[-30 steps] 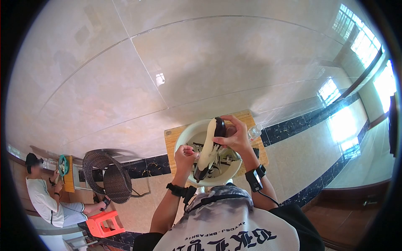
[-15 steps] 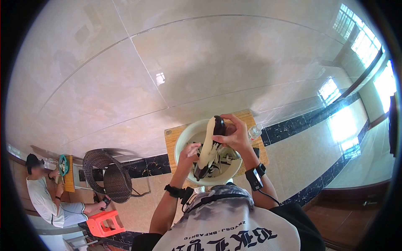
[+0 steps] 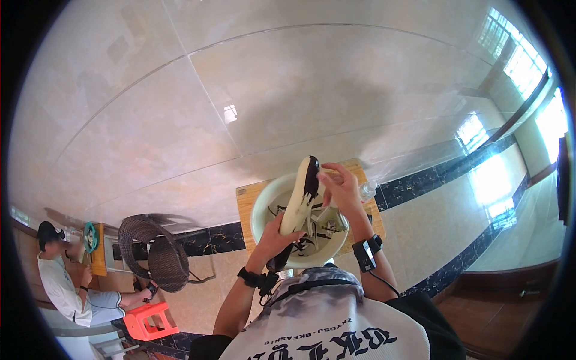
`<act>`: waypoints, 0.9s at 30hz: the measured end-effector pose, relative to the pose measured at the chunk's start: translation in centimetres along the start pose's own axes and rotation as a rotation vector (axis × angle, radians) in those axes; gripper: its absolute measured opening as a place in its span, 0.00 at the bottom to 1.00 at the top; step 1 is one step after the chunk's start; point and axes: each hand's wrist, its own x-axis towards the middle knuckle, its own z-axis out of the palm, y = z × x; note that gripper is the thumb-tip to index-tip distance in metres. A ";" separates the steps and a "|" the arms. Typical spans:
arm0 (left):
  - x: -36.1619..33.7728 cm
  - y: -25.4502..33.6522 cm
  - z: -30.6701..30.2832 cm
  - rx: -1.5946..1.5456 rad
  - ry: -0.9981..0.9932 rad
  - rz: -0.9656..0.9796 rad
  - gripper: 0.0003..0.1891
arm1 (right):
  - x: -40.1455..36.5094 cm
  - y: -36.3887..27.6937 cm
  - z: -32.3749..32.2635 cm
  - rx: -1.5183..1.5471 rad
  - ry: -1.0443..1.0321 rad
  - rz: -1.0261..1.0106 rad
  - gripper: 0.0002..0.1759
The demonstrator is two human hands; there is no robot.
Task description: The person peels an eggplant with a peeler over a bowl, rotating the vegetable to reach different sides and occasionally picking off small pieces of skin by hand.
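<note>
A long, partly peeled eggplant (image 3: 295,207) tilts over a pale basin (image 3: 258,207), its flesh bare and cream-coloured for most of its length. Dark skin remains along its upper right side and at the low end. My left hand (image 3: 275,241) is wrapped around its lower part. Beside the upper dark patch is my right hand (image 3: 341,191), fingers bent and drawn together. Something pale shows below those fingers, too small to name. Dark strips of peel (image 3: 327,228) lie inside the basin.
The basin stands on a wooden table (image 3: 246,197) against a tiled wall, with a clear bottle (image 3: 368,191) at the right. To the left are a wicker chair (image 3: 168,264), a red stool (image 3: 150,321) and a seated person (image 3: 63,282) by another small table.
The eggplant has risen and its upper end points farther up. My left hand has closed around its lower part. My right hand has loosened from the top and shifted slightly right.
</note>
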 end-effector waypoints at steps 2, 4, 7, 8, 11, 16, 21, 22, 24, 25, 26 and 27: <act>-0.3 0.1 0.1 -0.061 0.023 -0.010 0.35 | 0.6 0.9 -1.3 0.101 0.059 0.002 0.15; -0.7 -0.3 0.1 -0.141 0.052 0.007 0.34 | 0.6 0.2 -1.2 0.192 0.116 -0.010 0.16; -0.7 -1.1 0.1 -0.189 0.059 0.012 0.36 | 0.2 -0.9 -0.2 0.427 0.108 -0.018 0.17; -0.6 -1.8 0.2 -0.165 0.057 0.017 0.37 | 0.3 -0.9 0.1 0.462 0.102 -0.016 0.18; -0.6 -2.5 0.3 -0.042 0.054 0.037 0.38 | 0.3 -0.8 1.3 0.547 0.065 0.004 0.19; -1.5 -0.3 1.3 0.229 0.054 0.218 0.33 | -0.1 -0.7 2.6 0.598 -0.002 0.066 0.18; -1.8 0.6 1.8 -0.013 -0.018 0.032 0.32 | -0.5 -0.9 3.5 0.617 0.017 0.090 0.17; -1.9 0.7 1.8 -0.019 -0.022 0.029 0.32 | -0.6 -0.8 3.6 0.619 0.016 0.082 0.17; -2.1 1.4 2.0 -0.041 -0.015 0.001 0.32 | -0.5 -0.5 3.7 0.616 0.039 0.071 0.17; -2.3 1.8 2.0 -0.051 -0.014 -0.012 0.32 | -0.5 -0.5 3.7 0.616 0.052 0.065 0.17; -2.4 2.0 2.0 -0.027 -0.008 -0.009 0.32 | -0.6 -0.6 3.7 0.597 0.061 0.059 0.18; -2.5 2.2 2.0 -0.005 -0.004 -0.004 0.32 | -0.7 -0.9 3.8 0.578 0.072 0.053 0.18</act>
